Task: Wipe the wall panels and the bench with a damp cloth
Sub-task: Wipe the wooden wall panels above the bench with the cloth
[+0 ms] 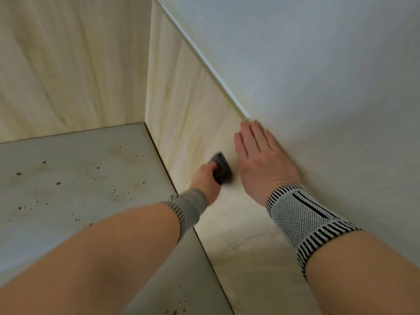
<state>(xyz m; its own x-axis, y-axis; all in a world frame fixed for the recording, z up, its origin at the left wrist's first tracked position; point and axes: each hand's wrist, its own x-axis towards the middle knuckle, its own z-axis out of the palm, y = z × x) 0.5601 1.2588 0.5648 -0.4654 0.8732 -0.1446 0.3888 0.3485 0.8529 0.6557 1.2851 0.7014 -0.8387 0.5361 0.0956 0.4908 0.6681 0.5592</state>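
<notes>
Corner of a pale wood-panelled nook. Bench (68,178), greyish-white board w/ brown specks and spots scattered over it, meets two upright wall panels: back panel (68,64) on the left, side panel (188,105) running toward the camera on the right. A thin white trim strip (204,62) caps the side panel; above it, a white textured wall (318,64).

Left hand (205,178): fingers curled round a dark grey-purple cloth (221,169), bunched small, pressed against the lower part of the side panel just above the bench edge. Hand and cloth are blurred, so exact finger placement can't be told. Grey knit wrist band (193,206) w/ striped edge on that arm.

Right hand (261,160): flat, fingers straight and close together, palm resting on the side panel, fingertips (246,127) up near the end of the trim strip. Holds nothing. Black-and-white knit wrist support (302,219) on that wrist.

Cloth sits just left of and below the right hand's fingers, near but apart.
</notes>
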